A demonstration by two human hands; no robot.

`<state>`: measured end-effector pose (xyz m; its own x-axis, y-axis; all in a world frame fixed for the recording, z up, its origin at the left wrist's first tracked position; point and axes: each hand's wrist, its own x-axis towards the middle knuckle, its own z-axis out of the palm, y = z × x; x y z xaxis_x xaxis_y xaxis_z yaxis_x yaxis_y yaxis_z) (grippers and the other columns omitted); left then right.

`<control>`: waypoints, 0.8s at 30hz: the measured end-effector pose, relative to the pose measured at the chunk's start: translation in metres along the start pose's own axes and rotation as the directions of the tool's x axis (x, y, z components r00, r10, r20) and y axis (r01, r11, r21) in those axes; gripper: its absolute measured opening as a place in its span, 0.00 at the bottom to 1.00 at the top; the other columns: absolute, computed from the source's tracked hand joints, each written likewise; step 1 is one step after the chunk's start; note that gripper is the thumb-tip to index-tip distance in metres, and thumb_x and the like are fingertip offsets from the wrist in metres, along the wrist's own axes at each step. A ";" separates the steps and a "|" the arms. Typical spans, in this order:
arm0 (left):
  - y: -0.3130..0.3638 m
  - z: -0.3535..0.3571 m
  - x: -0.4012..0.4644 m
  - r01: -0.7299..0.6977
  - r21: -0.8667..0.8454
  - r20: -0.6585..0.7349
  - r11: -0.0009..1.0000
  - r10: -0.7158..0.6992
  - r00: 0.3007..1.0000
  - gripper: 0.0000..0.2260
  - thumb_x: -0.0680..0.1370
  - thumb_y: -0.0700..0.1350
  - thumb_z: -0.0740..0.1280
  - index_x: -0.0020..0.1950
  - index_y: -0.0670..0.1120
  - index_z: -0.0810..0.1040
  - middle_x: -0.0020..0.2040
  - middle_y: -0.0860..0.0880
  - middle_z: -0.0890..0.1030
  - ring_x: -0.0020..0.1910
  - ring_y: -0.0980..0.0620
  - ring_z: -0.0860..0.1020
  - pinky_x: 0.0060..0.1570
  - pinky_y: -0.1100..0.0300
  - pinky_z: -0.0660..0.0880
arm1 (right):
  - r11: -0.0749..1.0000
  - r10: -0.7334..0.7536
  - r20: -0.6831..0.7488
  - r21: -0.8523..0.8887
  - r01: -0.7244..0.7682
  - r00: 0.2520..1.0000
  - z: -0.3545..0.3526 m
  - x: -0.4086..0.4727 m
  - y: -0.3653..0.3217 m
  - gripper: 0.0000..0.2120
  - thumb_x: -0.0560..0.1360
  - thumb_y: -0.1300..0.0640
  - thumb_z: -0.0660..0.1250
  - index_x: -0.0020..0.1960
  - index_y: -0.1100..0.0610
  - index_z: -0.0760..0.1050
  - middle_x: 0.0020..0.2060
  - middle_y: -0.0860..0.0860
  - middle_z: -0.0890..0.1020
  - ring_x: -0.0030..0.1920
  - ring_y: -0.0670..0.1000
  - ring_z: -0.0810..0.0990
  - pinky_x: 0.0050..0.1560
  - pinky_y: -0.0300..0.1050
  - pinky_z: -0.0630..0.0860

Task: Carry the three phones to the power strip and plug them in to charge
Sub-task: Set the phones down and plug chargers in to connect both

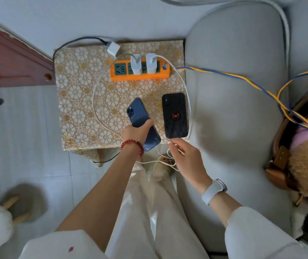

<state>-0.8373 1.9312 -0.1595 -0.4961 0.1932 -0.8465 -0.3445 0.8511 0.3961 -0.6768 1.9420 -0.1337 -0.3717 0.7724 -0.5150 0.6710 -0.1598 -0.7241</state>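
My left hand [137, 132] is wrapped around the blue phone [142, 124], thumb across its glossy back; the phone is tilted, its camera end over the table [78, 86] and its lower end past the near edge. A red bead bracelet [133, 144] circles that wrist. Just right lies the black phone [175, 115], face down and flat on the table near its right edge, a red spider mark on its back. My right hand [184, 156] sits just below it, fingertips pinching a white cable [188, 101] at the phone's lower end. The cable curves up to a white charger [151, 64] in the orange strip [140, 71]; a second charger [136, 64] stands beside it. The tablecloth is a glossy gold floral print.
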 end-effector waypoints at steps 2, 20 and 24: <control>0.007 -0.010 -0.013 0.078 -0.223 0.048 0.972 -0.069 0.996 0.20 0.65 0.53 0.71 0.47 0.40 0.74 0.41 0.45 0.78 0.40 0.49 0.77 0.38 0.55 0.78 | 0.997 -0.078 -0.047 0.000 0.078 0.996 0.000 -0.006 -0.010 0.09 0.75 0.56 0.63 0.53 0.54 0.79 0.45 0.51 0.85 0.43 0.46 0.81 0.45 0.38 0.77; 0.022 -0.036 -0.035 0.282 -0.448 0.209 0.848 -0.207 0.956 0.20 0.65 0.55 0.70 0.50 0.45 0.71 0.39 0.47 0.76 0.41 0.51 0.77 0.37 0.56 0.75 | 0.946 -0.231 -0.154 -0.268 0.184 0.961 0.013 -0.017 -0.054 0.10 0.75 0.54 0.62 0.43 0.56 0.81 0.26 0.55 0.81 0.28 0.56 0.76 0.28 0.50 0.76; 0.021 -0.034 -0.039 0.243 -0.404 0.160 0.882 -0.194 0.968 0.18 0.65 0.56 0.70 0.45 0.45 0.72 0.37 0.47 0.74 0.41 0.50 0.77 0.33 0.58 0.75 | 0.927 -0.212 -0.133 -0.341 0.156 0.968 0.014 -0.018 -0.054 0.11 0.76 0.55 0.62 0.41 0.58 0.80 0.27 0.55 0.81 0.28 0.57 0.76 0.28 0.45 0.70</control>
<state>-0.8521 1.9248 -0.1059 -0.2856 0.1005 -0.9531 -0.7465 0.6003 0.2870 -0.7154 1.9283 -0.0913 -0.4164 0.8637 -0.2840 0.7831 0.1820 -0.5947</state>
